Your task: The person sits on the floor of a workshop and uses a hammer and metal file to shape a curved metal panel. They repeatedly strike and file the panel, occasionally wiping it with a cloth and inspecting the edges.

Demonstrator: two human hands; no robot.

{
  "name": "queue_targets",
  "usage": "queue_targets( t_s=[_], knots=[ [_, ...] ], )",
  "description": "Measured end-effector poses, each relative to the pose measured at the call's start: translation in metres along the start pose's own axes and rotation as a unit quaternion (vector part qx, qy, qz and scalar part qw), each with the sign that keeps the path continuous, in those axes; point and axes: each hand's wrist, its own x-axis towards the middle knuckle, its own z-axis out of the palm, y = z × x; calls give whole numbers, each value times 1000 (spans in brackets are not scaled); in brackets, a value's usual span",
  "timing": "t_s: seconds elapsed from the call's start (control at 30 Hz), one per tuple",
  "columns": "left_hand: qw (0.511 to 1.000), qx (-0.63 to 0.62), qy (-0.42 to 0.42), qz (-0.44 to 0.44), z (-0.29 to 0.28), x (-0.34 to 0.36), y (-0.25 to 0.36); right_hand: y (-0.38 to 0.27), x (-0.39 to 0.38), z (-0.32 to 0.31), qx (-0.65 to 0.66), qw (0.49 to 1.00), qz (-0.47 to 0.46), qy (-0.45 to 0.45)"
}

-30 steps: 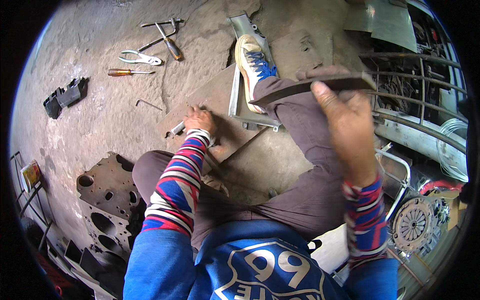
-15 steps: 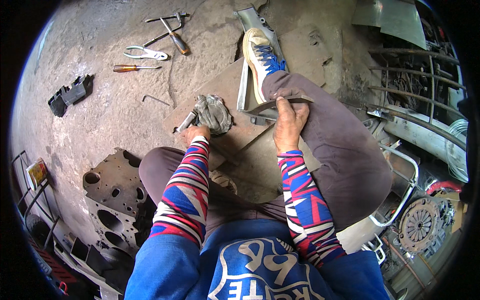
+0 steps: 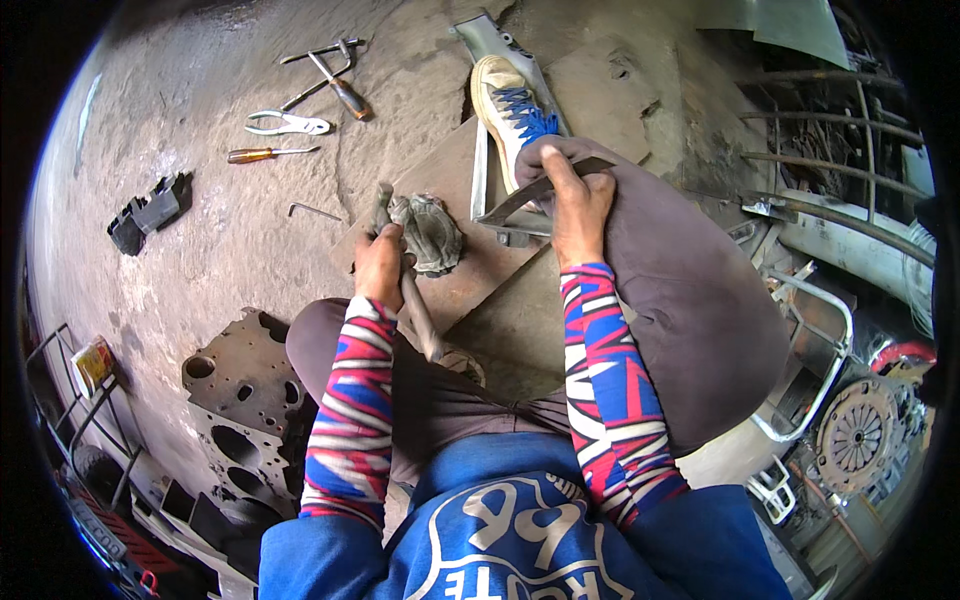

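Observation:
My left hand [image 3: 378,262] grips a hammer [image 3: 425,326] by its long handle, with the metal head raised beside a crumpled grey rag [image 3: 427,236] on the rusty plate [image 3: 480,290]. My right hand [image 3: 578,208] is closed on a flat, curved dark metal strip [image 3: 508,210], thumb on top, just below my white shoe [image 3: 500,115] with blue laces and against my trouser leg. A pale metal bracket [image 3: 479,170] lies beside the shoe. A small L-shaped rod [image 3: 312,211] lies left of the plate.
Screwdrivers [image 3: 268,154], pliers [image 3: 285,123] and a T-handle wrench [image 3: 319,53] lie above left. A black part [image 3: 150,210] and an engine block [image 3: 240,390] are at left. A bar rack [image 3: 830,160], white tubular frame [image 3: 840,350] and clutch disc [image 3: 855,435] stand at right.
My right hand has come down and inward with the metal strip toward the shoe. My left hand has moved off the rag and now holds the hammer up, its head higher than before.

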Motion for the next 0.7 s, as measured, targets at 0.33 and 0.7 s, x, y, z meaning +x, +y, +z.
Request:
queue_targets(
  t_s=[0.33,0.7],
  knots=[
    [857,230,-218,406,24,-158,138,24,-1,11,17,999,24,-40],
    [621,550,-146,539,55,-173,140,69,-7,20,-110,984,-132,42]
  ],
)
